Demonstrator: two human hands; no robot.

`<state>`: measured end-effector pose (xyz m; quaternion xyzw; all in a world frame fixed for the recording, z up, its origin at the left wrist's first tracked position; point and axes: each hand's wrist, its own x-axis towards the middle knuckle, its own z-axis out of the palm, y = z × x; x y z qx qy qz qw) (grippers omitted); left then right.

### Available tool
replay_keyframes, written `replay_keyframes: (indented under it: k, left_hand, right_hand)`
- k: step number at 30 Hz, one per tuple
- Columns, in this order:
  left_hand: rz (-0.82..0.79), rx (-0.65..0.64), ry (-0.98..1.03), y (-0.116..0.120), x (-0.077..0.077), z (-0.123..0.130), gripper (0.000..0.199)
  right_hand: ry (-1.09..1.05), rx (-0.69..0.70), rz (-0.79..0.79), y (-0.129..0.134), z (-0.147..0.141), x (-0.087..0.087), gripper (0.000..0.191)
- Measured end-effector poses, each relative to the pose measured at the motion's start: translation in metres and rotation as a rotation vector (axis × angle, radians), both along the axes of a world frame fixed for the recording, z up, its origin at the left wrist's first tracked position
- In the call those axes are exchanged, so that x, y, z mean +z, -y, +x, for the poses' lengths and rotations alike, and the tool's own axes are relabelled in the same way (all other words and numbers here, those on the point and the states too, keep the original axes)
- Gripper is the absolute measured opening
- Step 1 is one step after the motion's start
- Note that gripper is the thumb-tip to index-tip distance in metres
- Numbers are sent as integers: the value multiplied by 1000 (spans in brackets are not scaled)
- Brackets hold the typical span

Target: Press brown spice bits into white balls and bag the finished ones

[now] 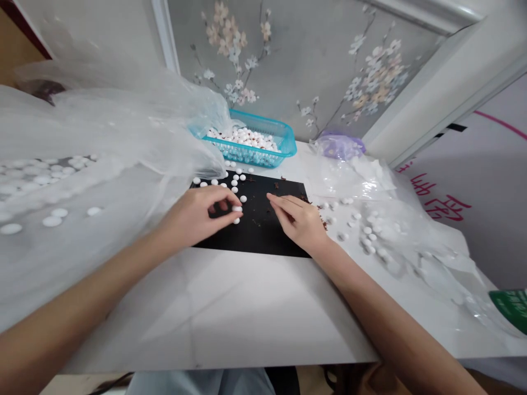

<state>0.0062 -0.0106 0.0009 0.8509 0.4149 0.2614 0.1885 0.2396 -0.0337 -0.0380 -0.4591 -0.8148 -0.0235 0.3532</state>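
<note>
Over the left part of a black mat (251, 241), my left hand (201, 214) has thumb and forefinger closed on a small white ball (237, 209). Another white ball lies just below those fingertips. Above the mat's right part is my right hand (300, 219), its fingertips pinched together. Whatever they may hold is too small to make out. Several loose white balls (234, 183) lie along the mat's upper left. Small reddish-brown bits (276, 186) are scattered on the mat, and more are heaped by its right edge, partly behind my right hand.
A blue plastic basket (288, 144) of white balls with brown specks stands against the wall. A large clear bag (123, 126) with white balls spreads over the left side. To the right lie another clear bag (424, 236), loose white balls (368, 231) and a purple bundle (340, 146).
</note>
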Motion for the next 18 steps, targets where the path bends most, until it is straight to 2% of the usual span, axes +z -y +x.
replay_keyframes:
  k: [2,4,9,14,18]
  left_hand:
    - [30,-81,95,11,-7,11,16]
    - [54,-128,87,18,-15,18,15]
    - [60,-99,-45,16,-27,20,16]
    - [80,-106,-111,12,-28,19,25]
    - [-23,-64,-54,16,-24,21,35]
  right_hand:
    - [-36,-14,10,1,-3,1,29]
    - [-63,-37,12,3,-5,2,25]
    - [-162,4,3,5,-11,2,14]
    - [-203,84,-126,9,-18,3,10]
    - [-188,196,-197,10,-20,3,13]
